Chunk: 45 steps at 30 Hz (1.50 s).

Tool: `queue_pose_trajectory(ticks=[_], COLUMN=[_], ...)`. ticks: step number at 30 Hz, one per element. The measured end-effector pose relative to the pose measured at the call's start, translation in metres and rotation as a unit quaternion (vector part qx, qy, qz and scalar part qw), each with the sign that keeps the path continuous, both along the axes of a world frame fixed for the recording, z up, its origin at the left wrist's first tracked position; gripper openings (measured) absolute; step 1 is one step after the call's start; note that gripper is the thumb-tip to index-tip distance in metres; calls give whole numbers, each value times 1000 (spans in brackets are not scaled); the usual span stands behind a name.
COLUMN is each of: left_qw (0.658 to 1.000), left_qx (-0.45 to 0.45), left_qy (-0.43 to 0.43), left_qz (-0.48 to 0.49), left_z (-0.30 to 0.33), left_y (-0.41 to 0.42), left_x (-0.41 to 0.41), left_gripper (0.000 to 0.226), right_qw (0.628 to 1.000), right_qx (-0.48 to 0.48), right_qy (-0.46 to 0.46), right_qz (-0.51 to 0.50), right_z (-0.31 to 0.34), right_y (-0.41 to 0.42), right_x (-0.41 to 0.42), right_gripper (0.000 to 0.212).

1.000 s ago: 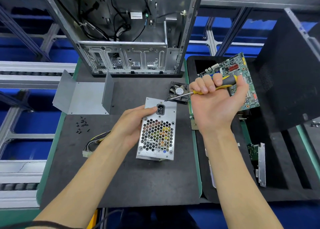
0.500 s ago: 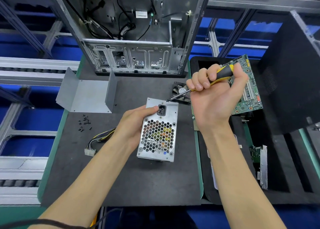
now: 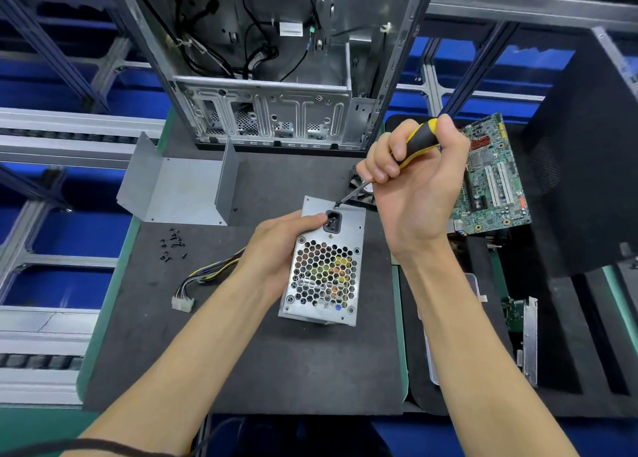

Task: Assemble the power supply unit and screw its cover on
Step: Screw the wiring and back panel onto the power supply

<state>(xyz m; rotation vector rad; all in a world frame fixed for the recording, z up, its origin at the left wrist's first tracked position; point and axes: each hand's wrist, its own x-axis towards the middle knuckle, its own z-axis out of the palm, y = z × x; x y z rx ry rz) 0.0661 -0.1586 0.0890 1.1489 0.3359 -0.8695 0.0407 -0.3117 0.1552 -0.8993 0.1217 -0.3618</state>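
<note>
Loose black screws point(image 3: 172, 246) lie left on the dark surface point(image 3: 241, 370). The left hand point(image 3: 276, 249) grips the power supply unit point(image 3: 324, 270) at centre. Right-hand fingers point(image 3: 383, 166) clench a screwdriver point(image 3: 414, 142), tip at its far edge.

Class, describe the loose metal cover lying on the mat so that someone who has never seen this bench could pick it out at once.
Start at the open computer case standing at the back of the dark mat. Just in front of its left corner lies the cover, a bare grey sheet with both side edges bent upward. Unlike the honeycomb-grilled power supply nearby, it is plain, with nothing inside it.
</note>
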Motion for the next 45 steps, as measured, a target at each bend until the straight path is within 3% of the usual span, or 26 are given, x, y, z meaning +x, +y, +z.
queue_pose_trajectory(ticks=[14, 20, 24, 29, 34, 40, 43, 45], left_qw=[1000, 1000, 1000, 1000, 1000, 1000, 1000, 1000], left_qx=[-2, -6, -6, -10, -12, -15, -18, -15], left_qy=[-5, -9, -15, -13, -16, -10, -14, -16], left_qz=[-3, -6, -10, -6, -12, -15, -13, -11], left_z=[-1, -1, -1, 0, -1, -1, -2, -2], left_y=[-2, -1, 0, 1, 1, 4, 3, 3], left_x=[0, 0, -1, -1, 0, 1, 1, 1], left_gripper=[17, 14, 14, 15, 15, 15, 16, 17], right_qw=[997, 982, 969, 975, 971, 965, 963, 964], right_qx=[-69, -183, -242, -216, -237, -261, -268, -266], right_qy=[2, 0, -27, -2, -2, 18, 15, 1], right_qz=[17, 39, 39, 52, 32, 21, 10, 3], right_z=[-6, -6, 3, 2, 6, 7, 7, 6], right_y=[4, 9, 13, 17, 18, 12, 14, 16], right_x=[4, 14, 22, 24, 19, 19, 15, 14], right_gripper=[40, 42, 33, 46, 12, 34, 13, 15])
